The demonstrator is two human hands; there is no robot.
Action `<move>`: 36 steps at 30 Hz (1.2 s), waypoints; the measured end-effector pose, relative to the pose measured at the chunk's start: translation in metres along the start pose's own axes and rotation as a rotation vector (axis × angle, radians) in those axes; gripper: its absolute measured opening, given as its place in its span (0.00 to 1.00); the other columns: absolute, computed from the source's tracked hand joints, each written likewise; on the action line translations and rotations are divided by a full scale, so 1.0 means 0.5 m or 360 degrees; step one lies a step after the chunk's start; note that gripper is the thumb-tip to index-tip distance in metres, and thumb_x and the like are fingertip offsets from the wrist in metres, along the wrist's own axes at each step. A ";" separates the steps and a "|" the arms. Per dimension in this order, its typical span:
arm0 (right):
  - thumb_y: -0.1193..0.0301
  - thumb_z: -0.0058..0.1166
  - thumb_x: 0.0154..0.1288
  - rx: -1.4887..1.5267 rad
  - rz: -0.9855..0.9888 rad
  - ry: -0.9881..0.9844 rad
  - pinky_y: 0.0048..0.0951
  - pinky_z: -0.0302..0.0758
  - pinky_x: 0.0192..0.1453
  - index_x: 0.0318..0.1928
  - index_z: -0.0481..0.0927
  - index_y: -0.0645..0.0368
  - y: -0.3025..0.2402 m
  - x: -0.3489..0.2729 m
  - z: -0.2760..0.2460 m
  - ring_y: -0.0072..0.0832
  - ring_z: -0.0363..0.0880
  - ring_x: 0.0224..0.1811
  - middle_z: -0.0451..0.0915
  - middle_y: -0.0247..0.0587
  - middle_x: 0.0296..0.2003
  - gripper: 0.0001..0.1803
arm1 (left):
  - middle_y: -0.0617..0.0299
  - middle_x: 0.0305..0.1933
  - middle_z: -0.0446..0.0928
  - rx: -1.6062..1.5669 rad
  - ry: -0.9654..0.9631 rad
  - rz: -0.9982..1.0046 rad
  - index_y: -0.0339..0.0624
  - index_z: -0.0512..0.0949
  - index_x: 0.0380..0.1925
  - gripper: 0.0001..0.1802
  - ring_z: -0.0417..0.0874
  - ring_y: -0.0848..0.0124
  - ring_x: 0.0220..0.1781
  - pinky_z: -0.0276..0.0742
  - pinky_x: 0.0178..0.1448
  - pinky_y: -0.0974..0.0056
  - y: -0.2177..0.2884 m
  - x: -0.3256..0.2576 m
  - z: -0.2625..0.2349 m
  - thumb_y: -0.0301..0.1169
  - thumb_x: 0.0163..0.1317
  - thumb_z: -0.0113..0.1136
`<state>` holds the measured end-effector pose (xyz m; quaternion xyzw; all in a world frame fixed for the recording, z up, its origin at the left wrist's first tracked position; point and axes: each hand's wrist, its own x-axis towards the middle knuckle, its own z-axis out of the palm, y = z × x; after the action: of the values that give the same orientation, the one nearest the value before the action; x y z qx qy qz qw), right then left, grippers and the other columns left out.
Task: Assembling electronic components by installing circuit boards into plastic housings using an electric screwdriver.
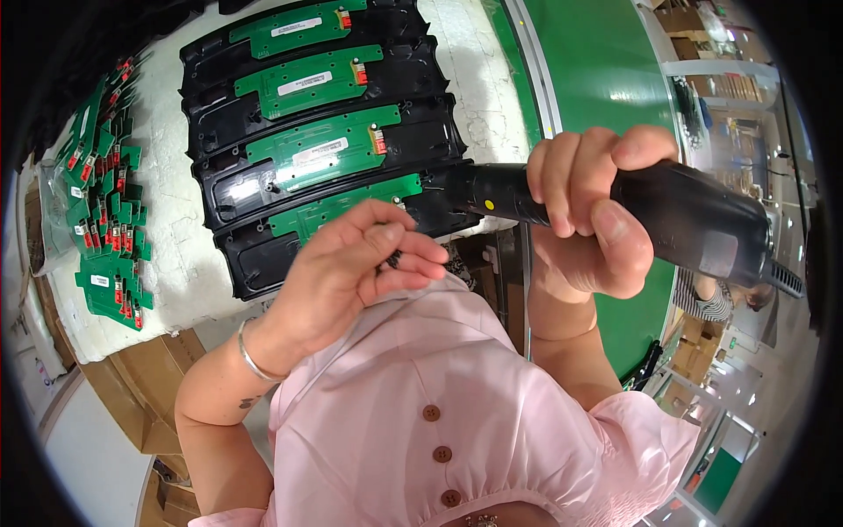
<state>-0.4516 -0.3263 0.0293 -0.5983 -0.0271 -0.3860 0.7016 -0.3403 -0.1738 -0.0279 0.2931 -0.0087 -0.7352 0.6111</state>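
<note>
My right hand [601,198] is wrapped round a black electric screwdriver [707,224], held sideways with its nose pointing left. The screwdriver's tip reaches the right end of the green circuit board [299,218] on the nearest black plastic panel [255,259]. Whether it touches a screw there I cannot tell. My left hand [347,268] is half closed, palm up, over the front edge of this panel, with a few small black screws [394,258] in its curled fingers. It hides part of the board.
Further black panels [224,198] with green boards and red-and-white parts lie in a row behind. At the left, many loose green boards [110,220] are heaped on the white foam surface [167,176]. A green surface with a metal rail [537,79] runs along the right.
</note>
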 end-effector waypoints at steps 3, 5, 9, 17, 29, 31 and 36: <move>0.79 0.47 0.46 -0.0032 0.0008 0.0002 0.22 0.62 0.22 0.41 0.63 0.60 0.003 0.002 0.003 0.21 0.60 0.15 0.63 0.32 0.15 0.18 | 0.53 0.34 0.75 0.0105 0.0089 0.0095 0.34 0.68 0.37 0.09 0.79 0.71 0.33 0.77 0.36 0.75 0.013 0.005 -0.004 0.29 0.63 0.43; 0.80 0.47 0.46 -0.0102 0.0075 0.0039 0.22 0.63 0.22 0.40 0.63 0.61 0.004 0.004 0.008 0.21 0.61 0.15 0.63 0.33 0.16 0.17 | 0.53 0.35 0.75 0.0131 0.0104 0.0109 0.34 0.69 0.37 0.09 0.77 0.72 0.33 0.76 0.37 0.74 0.015 0.007 -0.011 0.30 0.63 0.43; 0.74 0.41 0.43 -0.0356 0.0121 0.0226 0.23 0.60 0.23 0.40 0.65 0.59 0.009 0.008 0.036 0.19 0.57 0.13 0.60 0.28 0.14 0.18 | 0.55 0.35 0.75 0.0134 0.0182 0.0193 0.34 0.71 0.36 0.11 0.75 0.75 0.32 0.74 0.38 0.74 0.010 0.018 -0.026 0.31 0.63 0.44; 0.75 0.44 0.42 -0.0363 0.0258 0.0135 0.23 0.61 0.24 0.35 0.62 0.58 0.016 0.023 0.048 0.19 0.59 0.14 0.62 0.30 0.15 0.15 | 0.54 0.35 0.75 0.0046 0.0152 0.0244 0.34 0.70 0.38 0.12 0.76 0.74 0.33 0.74 0.37 0.75 0.015 0.025 -0.026 0.33 0.64 0.42; 0.78 0.44 0.43 -0.0312 0.0167 0.0080 0.20 0.60 0.22 0.38 0.63 0.59 0.005 0.025 0.054 0.18 0.59 0.12 0.63 0.26 0.13 0.16 | 0.57 0.36 0.75 0.0038 0.0197 0.0191 0.34 0.72 0.39 0.09 0.77 0.75 0.34 0.75 0.39 0.76 0.016 0.010 -0.015 0.26 0.58 0.52; 0.78 0.45 0.42 0.0006 -0.0071 -0.0188 0.16 0.58 0.20 0.38 0.64 0.59 -0.032 0.027 0.040 0.13 0.64 0.12 0.64 0.17 0.09 0.17 | 0.59 0.34 0.75 -0.0037 0.0209 0.0101 0.34 0.72 0.39 0.09 0.78 0.76 0.36 0.77 0.40 0.77 0.011 0.006 0.006 0.25 0.59 0.50; 0.77 0.58 0.41 0.0236 -0.0254 -0.0338 0.12 0.73 0.27 0.32 0.67 0.55 -0.105 0.018 0.036 0.14 0.73 0.17 0.73 0.26 0.16 0.17 | 0.60 0.36 0.76 -0.0338 0.0080 -0.0007 0.38 0.73 0.38 0.08 0.78 0.75 0.36 0.75 0.40 0.75 -0.022 -0.001 -0.004 0.27 0.58 0.52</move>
<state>-0.4676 -0.3148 0.0818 -0.5783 -0.1772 -0.3720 0.7041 -0.3490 -0.1698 -0.0332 0.2450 0.0853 -0.7258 0.6371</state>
